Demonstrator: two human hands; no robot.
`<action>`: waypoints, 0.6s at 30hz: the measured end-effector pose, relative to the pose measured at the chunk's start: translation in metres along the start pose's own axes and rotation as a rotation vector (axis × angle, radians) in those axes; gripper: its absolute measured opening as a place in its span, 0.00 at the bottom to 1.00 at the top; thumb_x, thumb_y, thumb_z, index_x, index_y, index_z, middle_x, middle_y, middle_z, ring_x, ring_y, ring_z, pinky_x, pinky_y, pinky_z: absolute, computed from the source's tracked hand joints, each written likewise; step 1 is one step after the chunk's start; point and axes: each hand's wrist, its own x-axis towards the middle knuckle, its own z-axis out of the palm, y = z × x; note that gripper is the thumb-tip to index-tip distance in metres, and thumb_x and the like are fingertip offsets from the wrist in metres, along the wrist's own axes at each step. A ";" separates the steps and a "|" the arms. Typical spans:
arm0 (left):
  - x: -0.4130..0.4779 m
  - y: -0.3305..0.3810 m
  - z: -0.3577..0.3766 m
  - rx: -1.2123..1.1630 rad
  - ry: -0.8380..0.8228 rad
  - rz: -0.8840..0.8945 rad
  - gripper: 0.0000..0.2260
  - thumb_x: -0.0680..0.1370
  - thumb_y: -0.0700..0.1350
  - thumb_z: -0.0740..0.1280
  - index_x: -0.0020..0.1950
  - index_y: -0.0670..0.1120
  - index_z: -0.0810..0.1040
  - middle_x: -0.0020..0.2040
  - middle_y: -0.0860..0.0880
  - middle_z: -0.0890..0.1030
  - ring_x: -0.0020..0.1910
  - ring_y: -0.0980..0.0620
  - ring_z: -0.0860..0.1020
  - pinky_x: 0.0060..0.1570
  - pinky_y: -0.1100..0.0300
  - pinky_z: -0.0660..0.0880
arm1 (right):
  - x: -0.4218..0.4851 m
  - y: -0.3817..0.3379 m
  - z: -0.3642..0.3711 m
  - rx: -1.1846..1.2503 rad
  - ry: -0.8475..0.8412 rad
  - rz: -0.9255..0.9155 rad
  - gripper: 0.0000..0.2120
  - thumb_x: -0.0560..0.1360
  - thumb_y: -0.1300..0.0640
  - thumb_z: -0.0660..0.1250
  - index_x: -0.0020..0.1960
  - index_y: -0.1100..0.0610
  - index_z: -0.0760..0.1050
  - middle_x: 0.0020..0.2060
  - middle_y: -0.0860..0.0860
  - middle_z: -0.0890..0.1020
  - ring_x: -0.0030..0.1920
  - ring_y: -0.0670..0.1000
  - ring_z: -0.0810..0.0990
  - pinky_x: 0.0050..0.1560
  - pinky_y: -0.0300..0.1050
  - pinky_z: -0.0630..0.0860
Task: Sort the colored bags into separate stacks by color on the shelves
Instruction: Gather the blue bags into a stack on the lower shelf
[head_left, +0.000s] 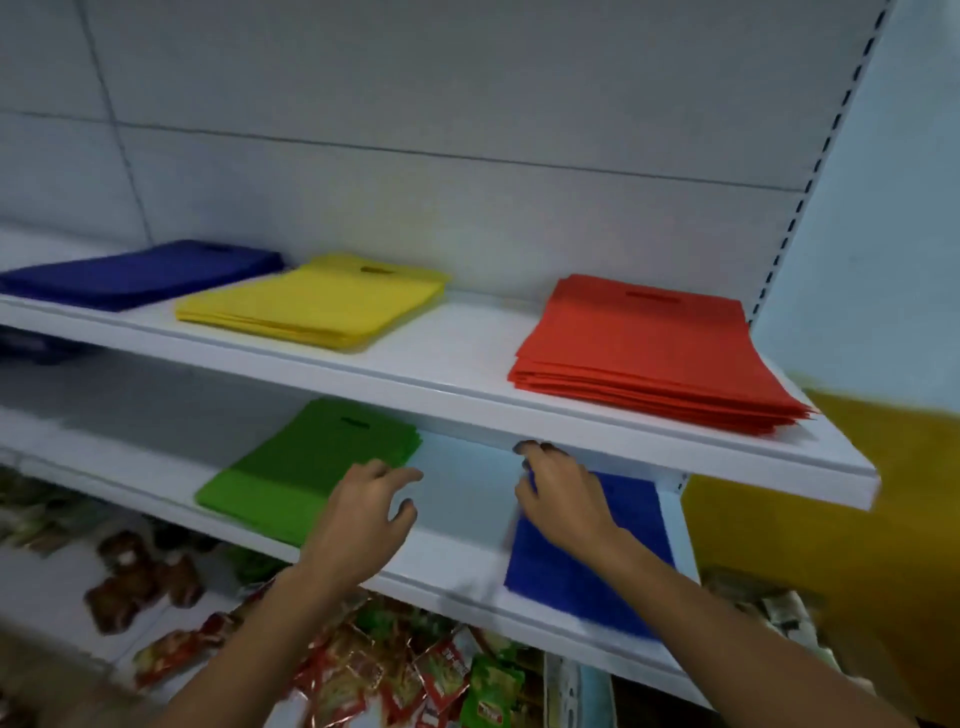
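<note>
Pretty much sorted, five one-color stacks out.
Top shelf (467, 364): navy stack (140, 273), yellow stack (311, 301), red stack (649, 353). Lower shelf (457, 519): green stack (306, 467), left hand (363, 514) loose and empty, right hand (561, 499) on the blue stack (587, 566) — fingers bent, too blurry to call a grip. No stray bags showing.

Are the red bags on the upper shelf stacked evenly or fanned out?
Slightly fanned: the red bags lie flat on the upper shelf, but their front edges step past one another.
</note>
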 end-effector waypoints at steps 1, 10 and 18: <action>-0.010 -0.010 -0.025 0.032 0.011 -0.027 0.16 0.76 0.44 0.63 0.65 0.49 0.74 0.57 0.47 0.76 0.59 0.48 0.71 0.57 0.58 0.67 | 0.003 -0.027 -0.003 0.021 -0.017 -0.061 0.20 0.77 0.59 0.56 0.69 0.54 0.65 0.60 0.52 0.76 0.57 0.53 0.76 0.50 0.48 0.75; -0.066 -0.132 -0.201 0.159 0.268 -0.225 0.14 0.76 0.43 0.65 0.61 0.49 0.76 0.51 0.49 0.77 0.50 0.51 0.74 0.47 0.61 0.69 | 0.078 -0.250 -0.009 0.228 0.095 -0.427 0.19 0.76 0.57 0.59 0.67 0.54 0.67 0.60 0.52 0.76 0.57 0.54 0.76 0.54 0.49 0.72; -0.024 -0.261 -0.293 0.216 0.337 -0.195 0.15 0.76 0.44 0.64 0.63 0.52 0.75 0.51 0.53 0.75 0.51 0.56 0.73 0.47 0.64 0.67 | 0.175 -0.390 0.017 0.243 0.163 -0.395 0.21 0.77 0.55 0.58 0.70 0.53 0.63 0.60 0.51 0.75 0.57 0.53 0.75 0.52 0.45 0.70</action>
